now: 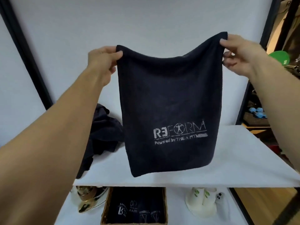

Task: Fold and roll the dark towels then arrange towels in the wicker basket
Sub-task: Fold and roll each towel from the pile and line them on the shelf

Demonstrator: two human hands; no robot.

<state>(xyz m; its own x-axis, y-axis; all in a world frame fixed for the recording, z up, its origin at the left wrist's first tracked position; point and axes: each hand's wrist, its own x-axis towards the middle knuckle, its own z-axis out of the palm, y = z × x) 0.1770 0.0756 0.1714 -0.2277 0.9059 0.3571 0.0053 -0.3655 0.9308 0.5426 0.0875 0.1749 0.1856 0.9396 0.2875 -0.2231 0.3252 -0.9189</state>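
Observation:
A dark navy towel (168,98) with a white REFORMA logo hangs in the air above the white shelf (227,159). My left hand (103,60) pinches its top left corner. My right hand (238,52) pinches its top right corner. The towel hangs flat between them, its lower edge just above the shelf. A heap of more dark towels (100,135) lies on the shelf at the left, partly hidden by my left arm. Below, on a lower white surface, the wicker basket (107,207) holds several rolled dark towels (136,210) side by side.
A gold and glass ornament (86,200) stands left of the basket and white ceramic figures (203,203) right of it. A dark frame post (27,51) rises at the left. At the right stand a green object (280,57) and blue items (258,112) on a wooden shelf.

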